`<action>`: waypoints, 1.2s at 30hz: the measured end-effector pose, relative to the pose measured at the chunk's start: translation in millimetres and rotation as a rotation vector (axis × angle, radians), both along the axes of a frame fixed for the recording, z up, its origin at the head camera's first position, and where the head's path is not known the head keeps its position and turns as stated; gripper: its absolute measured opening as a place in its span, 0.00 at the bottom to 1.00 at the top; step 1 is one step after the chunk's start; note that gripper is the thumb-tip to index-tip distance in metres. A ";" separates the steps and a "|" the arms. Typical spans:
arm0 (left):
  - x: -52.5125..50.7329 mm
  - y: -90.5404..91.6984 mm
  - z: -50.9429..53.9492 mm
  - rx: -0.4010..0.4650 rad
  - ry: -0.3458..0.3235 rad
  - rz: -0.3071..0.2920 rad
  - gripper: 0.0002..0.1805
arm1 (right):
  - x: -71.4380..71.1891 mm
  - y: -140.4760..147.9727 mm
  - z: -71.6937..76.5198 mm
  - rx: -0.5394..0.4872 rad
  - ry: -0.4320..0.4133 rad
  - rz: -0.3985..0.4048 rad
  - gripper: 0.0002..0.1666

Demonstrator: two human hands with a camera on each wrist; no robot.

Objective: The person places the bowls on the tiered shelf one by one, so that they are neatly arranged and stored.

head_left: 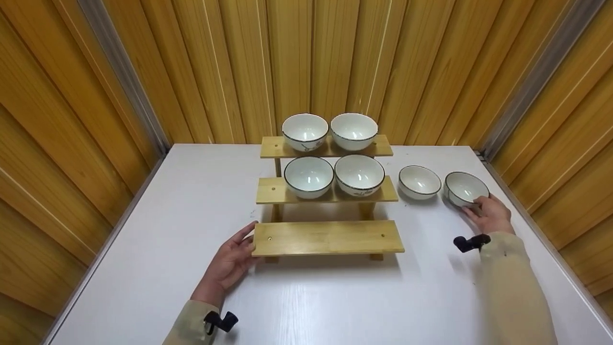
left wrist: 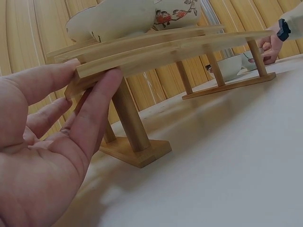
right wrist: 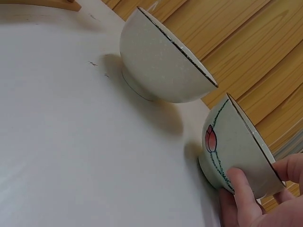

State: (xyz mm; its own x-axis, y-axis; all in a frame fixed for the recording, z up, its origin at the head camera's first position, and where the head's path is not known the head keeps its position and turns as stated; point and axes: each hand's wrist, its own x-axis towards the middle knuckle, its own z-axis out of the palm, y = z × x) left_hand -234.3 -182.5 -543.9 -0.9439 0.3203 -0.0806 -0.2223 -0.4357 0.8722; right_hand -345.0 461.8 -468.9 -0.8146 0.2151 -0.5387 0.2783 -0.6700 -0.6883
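Observation:
A three-tier wooden stand (head_left: 328, 238) stands on the table, its lowest board bare. My left hand (head_left: 233, 258) holds the left end of that board; in the left wrist view, fingers (left wrist: 97, 101) lie under the board and against its end. At the right, my right hand (head_left: 491, 214) grips the near rim and side of a white bowl (head_left: 462, 184) with a dark rim. The right wrist view shows a red tulip and green lines on this bowl (right wrist: 236, 142), its base at the table surface. Another white bowl (head_left: 419, 184) sits just left of it, untouched.
Two bowls stand side by side on the top board (head_left: 270, 147), and two more on the middle board (head_left: 269, 191). The white table (head_left: 191, 201) is bounded by wood-patterned walls (head_left: 287, 62) at the back and sides.

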 end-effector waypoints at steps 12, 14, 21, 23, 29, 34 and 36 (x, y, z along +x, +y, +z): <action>-0.2 0.7 -0.8 0.028 0.001 0.001 0.38 | 28.0 9.0 15.4 0.057 0.041 0.034 0.54; -0.3 0.9 -1.1 0.025 0.010 -0.002 0.39 | 33.7 9.3 20.3 0.084 0.062 0.062 0.55; -1.1 -0.3 -2.0 0.030 0.016 -0.021 0.39 | 51.8 7.1 33.2 0.148 0.150 0.178 0.54; -1.3 -0.6 -2.1 0.025 0.024 -0.023 0.39 | 56.9 5.2 36.3 0.163 0.174 0.225 0.54; -1.3 0.5 -0.7 0.025 0.008 -0.006 0.39 | 70.5 -5.7 43.5 0.188 0.248 0.347 0.32; -0.8 2.0 1.4 0.027 -0.016 0.011 0.39 | 80.4 -22.7 50.2 0.233 0.278 0.448 0.27; -0.5 2.1 1.1 0.022 -0.020 0.015 0.39 | 85.3 -30.2 51.9 0.266 0.287 0.490 0.27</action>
State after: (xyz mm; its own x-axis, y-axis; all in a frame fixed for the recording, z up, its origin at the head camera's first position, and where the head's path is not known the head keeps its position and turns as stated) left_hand -234.8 -180.4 -542.8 -0.9468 0.3082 -0.0927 -0.2330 -0.4577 0.8580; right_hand -259.7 431.5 -417.0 -0.9568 -0.1232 -0.2633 0.2891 -0.3065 -0.9069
